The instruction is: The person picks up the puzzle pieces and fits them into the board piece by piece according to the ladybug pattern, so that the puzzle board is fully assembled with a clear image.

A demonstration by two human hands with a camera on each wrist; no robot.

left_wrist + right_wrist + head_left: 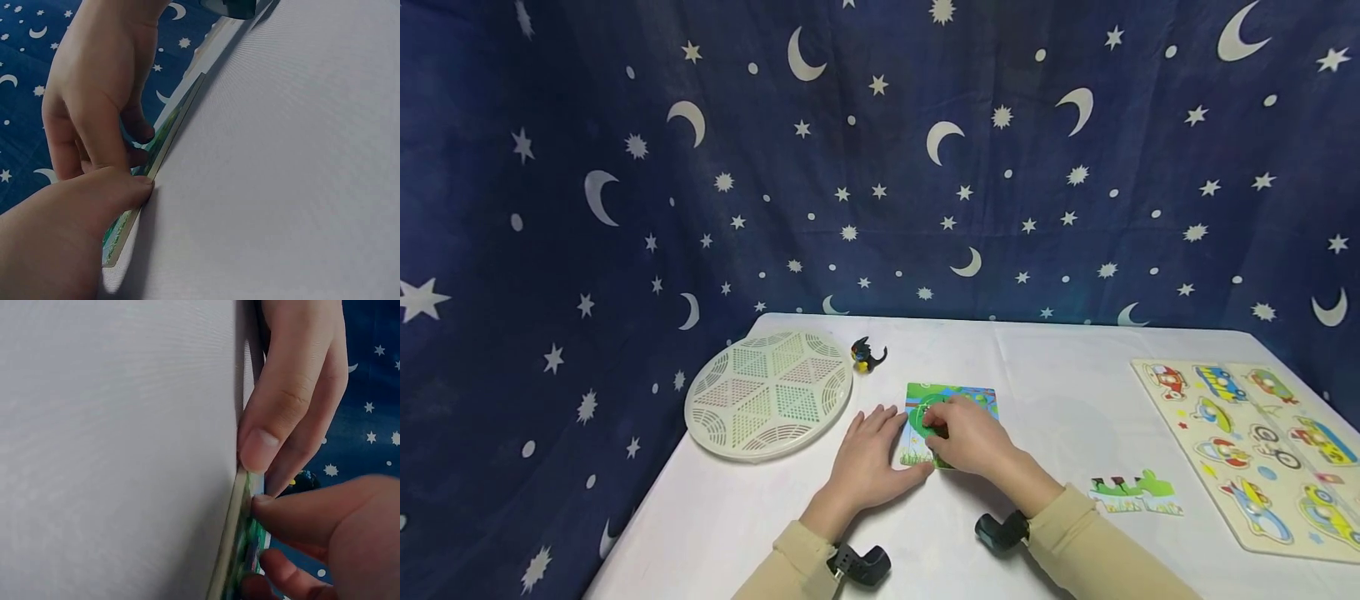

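Note:
A small green and blue picture puzzle board [917, 448] lies flat on the table in the head view. My left hand [868, 462] rests at its left side, fingers extended and thumb at the near edge; the left wrist view shows that thumb [134, 187] against the board's side. Over the board, my right hand [973, 437] has its thumb and fingers curled in, pinching at a green puzzle piece [931, 407]. In the right wrist view its fingertips [275, 562] are right at the board's face. Most of the piece is hidden by the fingers.
Loose green and white puzzle pieces [1138, 492] lie right of my right forearm. A large wooden vehicle puzzle board [1210, 425] takes up the right side. At the back left are a round perforated tray [767, 392] and a small black toy figure [867, 357].

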